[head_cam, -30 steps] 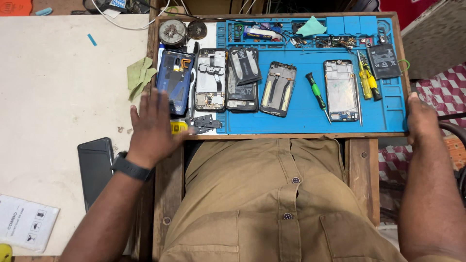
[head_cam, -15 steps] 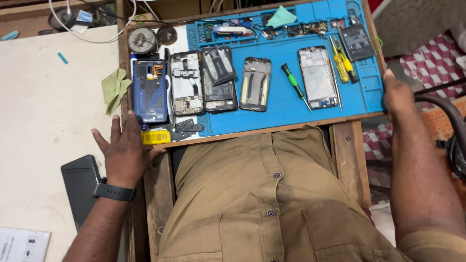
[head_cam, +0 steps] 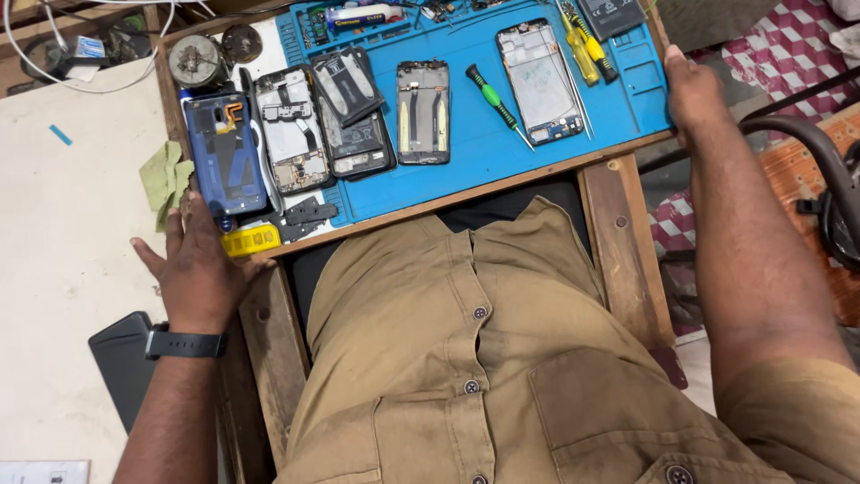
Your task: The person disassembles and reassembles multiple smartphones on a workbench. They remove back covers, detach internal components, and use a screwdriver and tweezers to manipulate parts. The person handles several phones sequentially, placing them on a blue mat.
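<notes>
My left hand (head_cam: 197, 269) lies flat and spread on the near left corner of a wooden work board (head_cam: 600, 206). Its fingertips are at the lower end of a blue opened phone (head_cam: 224, 161), and its thumb is next to a small yellow part (head_cam: 251, 239). A black watch (head_cam: 184, 343) is on that wrist. My right hand (head_cam: 694, 90) grips the board's right edge, thumb on the blue mat (head_cam: 484, 152), fingers hidden over the side. Several stripped phone bodies (head_cam: 423, 112) lie in a row on the mat.
A green-handled screwdriver (head_cam: 497, 103) and yellow-handled ones (head_cam: 582, 45) lie on the mat. A green cloth (head_cam: 166, 179) and a black device (head_cam: 121, 358) sit on the white table (head_cam: 63, 224) at left. A dark curved bar (head_cam: 806, 134) stands at right.
The view has swung, so the board now sits higher and tilted in the picture. Both hands stay at the same places on the board's corners.
</notes>
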